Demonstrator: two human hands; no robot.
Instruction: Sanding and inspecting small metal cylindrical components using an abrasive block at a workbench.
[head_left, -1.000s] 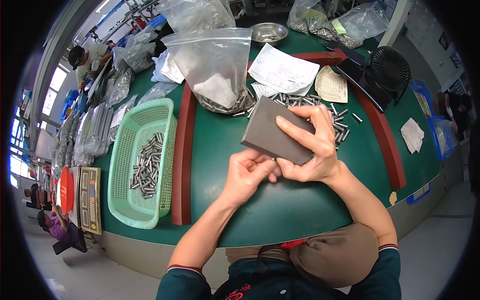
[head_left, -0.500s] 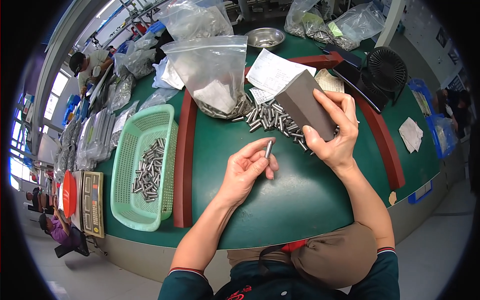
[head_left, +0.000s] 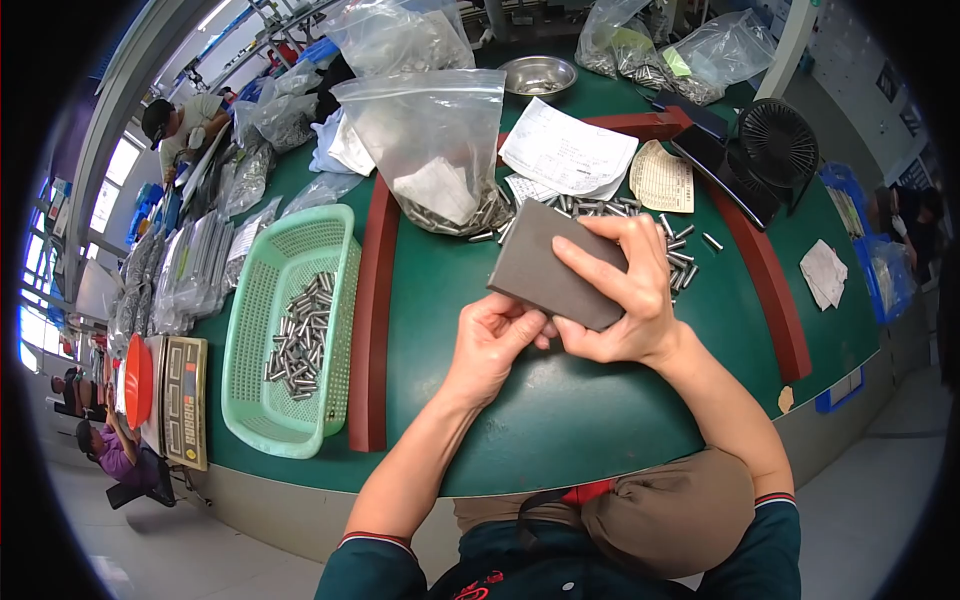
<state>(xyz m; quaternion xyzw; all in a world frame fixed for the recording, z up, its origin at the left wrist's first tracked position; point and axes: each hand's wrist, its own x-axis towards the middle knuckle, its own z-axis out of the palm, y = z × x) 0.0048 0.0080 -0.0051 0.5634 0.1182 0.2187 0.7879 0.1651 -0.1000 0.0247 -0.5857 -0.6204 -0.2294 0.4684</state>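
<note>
"How do the fingers stand?"

"The right hand (head_left: pixel 640 300) is partly spread around a dark grey block (head_left: pixel 543 275) at mid-frame, thumb at its lower edge, fingers over its upper face. The left hand (head_left: pixel 490 345) has thumb and forefinger nearly together by the block's lower left edge; whether they pinch anything, one cannot tell."

"How would the block handle?"

"Stiff, probably light enough for one hand, its matt face likely not slippery. Opposite edges look the best hold."

"And around it?"

"Loose metal pins (head_left: pixel 684 268) lie behind and right of it; they look hard, smooth and apt to roll, best pinched at mid-length. Farther out, a green basket (head_left: pixel 243 340) holds more, left of centre, and papers (head_left: pixel 565 148) lie at upper centre."
</note>
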